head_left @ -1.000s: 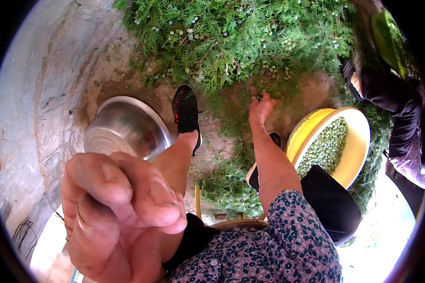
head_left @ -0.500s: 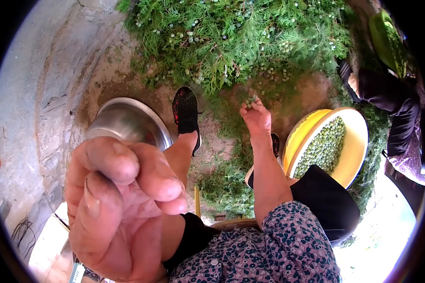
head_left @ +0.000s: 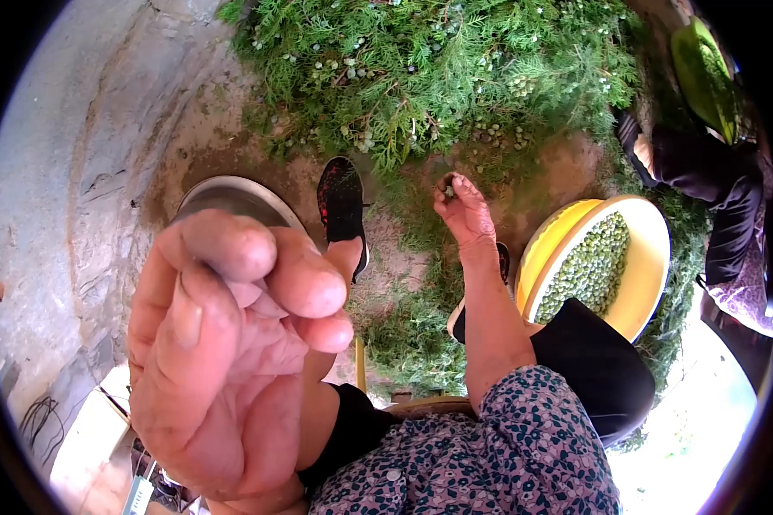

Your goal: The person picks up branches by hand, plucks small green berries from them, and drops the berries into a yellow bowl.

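Close to the camera, my left hand (head_left: 232, 352) fills the lower left, its fingers curled together and the palm partly showing. Whether anything is between its fingertips I cannot make out. Farther off, near the middle, my right hand (head_left: 465, 209) is closed on small green berries (head_left: 449, 190), just below a large heap of leafy green branches (head_left: 438, 77) with berries on them. To its right a yellow basin (head_left: 657, 287) holds many green berries (head_left: 588, 266). Behind my left hand, a metal bowl (head_left: 240, 190) is partly hidden.
My dark shoe (head_left: 341, 202) stands between the metal bowl and my right hand. Loose green sprigs (head_left: 421, 343) lie on the floor. A rough wall (head_left: 69, 189) is at the left. At the right edge are a person's dark-clothed leg (head_left: 730, 227) and a green container (head_left: 703, 77).
My left hand has shifted slightly right and up, covering more of the metal bowl. My right hand's fingers have curled more tightly around the berries.
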Demonstrator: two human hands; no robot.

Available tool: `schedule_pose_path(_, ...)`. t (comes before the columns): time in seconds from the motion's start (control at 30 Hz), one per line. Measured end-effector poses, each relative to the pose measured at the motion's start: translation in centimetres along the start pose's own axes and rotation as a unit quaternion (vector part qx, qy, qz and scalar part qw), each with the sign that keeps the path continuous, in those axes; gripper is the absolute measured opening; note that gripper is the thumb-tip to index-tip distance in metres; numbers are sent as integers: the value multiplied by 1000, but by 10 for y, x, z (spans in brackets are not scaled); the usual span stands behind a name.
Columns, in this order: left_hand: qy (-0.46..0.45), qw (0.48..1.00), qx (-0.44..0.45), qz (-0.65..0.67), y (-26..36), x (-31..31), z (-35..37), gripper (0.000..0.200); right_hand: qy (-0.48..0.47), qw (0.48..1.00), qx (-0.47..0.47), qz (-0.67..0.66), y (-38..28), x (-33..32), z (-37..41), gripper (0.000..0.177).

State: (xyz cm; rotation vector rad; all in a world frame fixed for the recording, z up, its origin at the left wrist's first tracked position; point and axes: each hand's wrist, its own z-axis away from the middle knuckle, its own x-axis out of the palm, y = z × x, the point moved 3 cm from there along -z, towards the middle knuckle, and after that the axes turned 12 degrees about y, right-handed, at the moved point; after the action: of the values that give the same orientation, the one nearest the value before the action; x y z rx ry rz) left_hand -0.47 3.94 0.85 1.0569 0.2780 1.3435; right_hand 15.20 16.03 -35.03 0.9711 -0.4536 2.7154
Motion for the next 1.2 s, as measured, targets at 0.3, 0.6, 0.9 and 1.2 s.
schedule_pose_path(0.3, 33, 999, 17, 37, -2, 0, 4, 16, 258, 941, -113, 188, -15, -34, -18, 11)
schedule_pose_path(0.6, 5, 999, 15, 30, -2, 0, 2, 13, 361, 572, -352, 647, -48, -30, -47, 23)
schedule_pose_path(0.9, -31, 999, 3, -30, 0, 2, 0, 13, 351, 568, -432, 606, -31, -52, -42, 23)
schedule_pose_path(1.2, 28, 999, 21, 40, -4, 5, 5, 13, 343, 703, -281, 556, -55, -80, -39, 12)
